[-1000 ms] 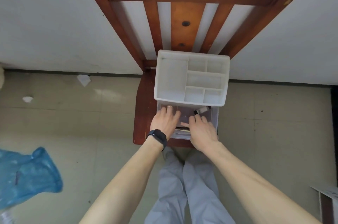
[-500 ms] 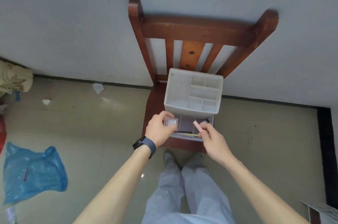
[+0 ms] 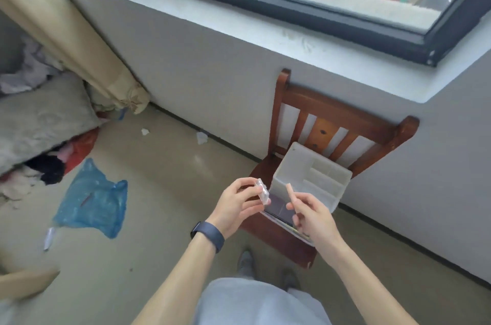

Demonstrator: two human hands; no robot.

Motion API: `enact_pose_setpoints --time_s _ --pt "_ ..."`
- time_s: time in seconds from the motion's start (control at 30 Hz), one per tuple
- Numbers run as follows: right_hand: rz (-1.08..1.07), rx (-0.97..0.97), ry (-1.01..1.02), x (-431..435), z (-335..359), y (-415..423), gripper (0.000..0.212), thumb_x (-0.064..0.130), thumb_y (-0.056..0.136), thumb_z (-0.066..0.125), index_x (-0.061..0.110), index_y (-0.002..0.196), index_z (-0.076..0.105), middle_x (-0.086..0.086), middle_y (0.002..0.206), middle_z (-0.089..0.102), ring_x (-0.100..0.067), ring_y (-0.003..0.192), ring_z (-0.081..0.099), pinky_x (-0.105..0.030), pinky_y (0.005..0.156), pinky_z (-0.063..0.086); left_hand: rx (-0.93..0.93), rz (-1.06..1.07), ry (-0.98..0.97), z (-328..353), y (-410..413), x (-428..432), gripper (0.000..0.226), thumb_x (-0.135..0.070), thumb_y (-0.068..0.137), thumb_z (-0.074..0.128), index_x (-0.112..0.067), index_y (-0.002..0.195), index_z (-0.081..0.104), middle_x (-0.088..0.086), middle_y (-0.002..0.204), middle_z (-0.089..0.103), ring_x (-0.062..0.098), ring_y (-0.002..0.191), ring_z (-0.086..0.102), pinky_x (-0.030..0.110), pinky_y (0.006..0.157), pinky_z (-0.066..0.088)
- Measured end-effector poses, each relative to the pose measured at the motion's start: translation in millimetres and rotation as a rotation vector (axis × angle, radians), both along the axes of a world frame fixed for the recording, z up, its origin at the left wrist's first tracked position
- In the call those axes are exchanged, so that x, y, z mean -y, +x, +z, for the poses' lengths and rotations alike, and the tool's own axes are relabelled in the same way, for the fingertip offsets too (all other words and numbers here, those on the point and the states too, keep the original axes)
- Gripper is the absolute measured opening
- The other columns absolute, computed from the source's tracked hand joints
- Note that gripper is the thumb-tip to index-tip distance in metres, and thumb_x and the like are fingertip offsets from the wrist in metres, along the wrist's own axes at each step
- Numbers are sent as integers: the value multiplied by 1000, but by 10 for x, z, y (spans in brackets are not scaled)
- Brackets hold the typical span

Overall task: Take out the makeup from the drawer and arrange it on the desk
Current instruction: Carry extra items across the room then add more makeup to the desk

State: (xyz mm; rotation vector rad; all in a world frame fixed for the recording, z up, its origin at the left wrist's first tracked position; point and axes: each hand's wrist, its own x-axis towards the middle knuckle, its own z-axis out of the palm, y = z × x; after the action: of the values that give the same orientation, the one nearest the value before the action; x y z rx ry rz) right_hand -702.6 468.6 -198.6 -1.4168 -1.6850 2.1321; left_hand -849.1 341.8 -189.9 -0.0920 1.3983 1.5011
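A white plastic organizer [image 3: 313, 178] with divided top compartments stands on a wooden chair [image 3: 332, 123]. Its clear bottom drawer [image 3: 279, 212] is pulled out toward me, with dark items inside. My left hand [image 3: 236, 202] holds a small clear makeup case [image 3: 261, 192] just left of the drawer. My right hand [image 3: 309, 214] pinches a thin pink stick [image 3: 291, 193] upright above the drawer. Both hands are lifted clear of the drawer.
A blue plastic bag [image 3: 91, 201] lies on the tiled floor to the left. A grey cushion [image 3: 34, 117], clothes and a rolled beige curtain [image 3: 66, 32] fill the far left. A windowsill [image 3: 265, 22] runs above the chair.
Both hands came up out of the drawer, the left with the clear case, the right with the pink stick. My head has lifted and turned left, bringing the window into view.
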Motion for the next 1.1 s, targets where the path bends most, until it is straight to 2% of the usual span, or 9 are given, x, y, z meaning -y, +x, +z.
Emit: enact_pose_setpoints --time_s 0.1,0.2,0.33,0.4,0.5,0.6,0.77,0.93,1.1 --pt "187 -86 80 12 149 -21 16 34 93 69 27 107 68 10 85 70 -8 66 60 -17 57 47 -49 69 -16 139 152 126 35 -16 92 69 -9 125 57 20 118 68 36 102 71 42 95 55" --pt "359 -146 215 59 263 -45 25 37 83 80 36 106 69 16 94 71 -3 86 66 -15 69 54 -106 136 -42 251 330 226 33 -17 91 70 -14 123 62 18 115 70 32 100 72 36 89 58" --pt "481 -201 299 173 311 -96 17 38 84 79 36 100 73 11 92 74 -14 87 69 -36 82 58 -230 198 -104 355 525 393 30 -26 89 74 -14 115 66 11 109 74 27 96 73 39 89 58" --pt "504 -228 305 275 351 -109 9 31 89 76 33 97 74 8 87 74 -13 78 68 -36 76 57 -312 242 -169 422 588 558 25 -29 88 75 -16 109 70 9 105 75 24 91 74 35 83 59" --pt "566 -274 247 555 481 -154 5 26 91 73 28 95 74 3 75 70 -10 59 57 -26 61 47 -416 324 -239 515 676 948 22 -28 86 77 -14 102 71 8 100 75 14 83 72 26 74 55" --pt "719 -296 213 993 588 -257 5 26 92 72 29 91 75 6 70 64 -13 62 51 -31 63 45 -520 411 -310 600 812 1477 14 -27 87 76 -17 95 71 1 89 75 5 76 65 20 69 49" --pt "1050 -349 265 2194 748 -394 9 26 93 70 20 88 74 11 61 53 -8 57 43 -25 57 34 -616 645 -434 768 1272 2709 5 -31 90 73 -26 90 70 -9 84 73 -2 71 63 17 69 47" --pt "1439 -440 278 3929 937 -89 8 26 92 72 22 85 75 11 52 52 -6 48 44 -24 51 36 -621 937 -563 900 2184 4358 10 -33 85 75 -25 90 72 -12 80 72 2 73 65 25 74 54" --pt "1700 -546 194 5795 1104 618 6 23 94 68 21 94 74 8 63 62 -2 53 54 -19 52 41 -487 1381 -586 971 3521 6039 4 -12 90 70 -14 93 68 -1 80 66 15 70 61 34 74 56"
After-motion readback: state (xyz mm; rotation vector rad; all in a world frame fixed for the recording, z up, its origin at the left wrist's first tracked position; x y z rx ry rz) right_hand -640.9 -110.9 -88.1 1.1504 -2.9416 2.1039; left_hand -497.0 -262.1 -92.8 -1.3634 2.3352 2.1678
